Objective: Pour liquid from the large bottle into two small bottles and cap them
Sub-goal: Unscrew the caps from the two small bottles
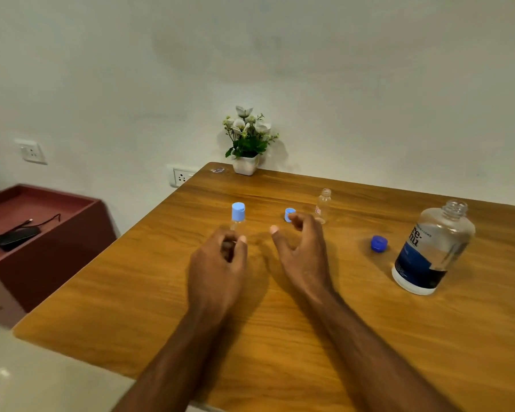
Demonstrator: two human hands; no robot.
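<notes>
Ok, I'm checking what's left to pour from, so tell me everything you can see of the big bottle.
The big bottle stands upright on the wooden table, at the right. It is clear plastic with a threaded open neck, no cap on, and a dark blue and white label round its lower part. It looks partly filled with clear liquid, though the level is hard to read. Nothing touches it; a dark blue cap lies apart, just to its left.

Left hand (220, 257) hiding lower body of capped small bottle (238, 217); right hand (301, 248) partly covering light-blue cap (288, 214); large bottle (431, 248) label print blurring.
</notes>
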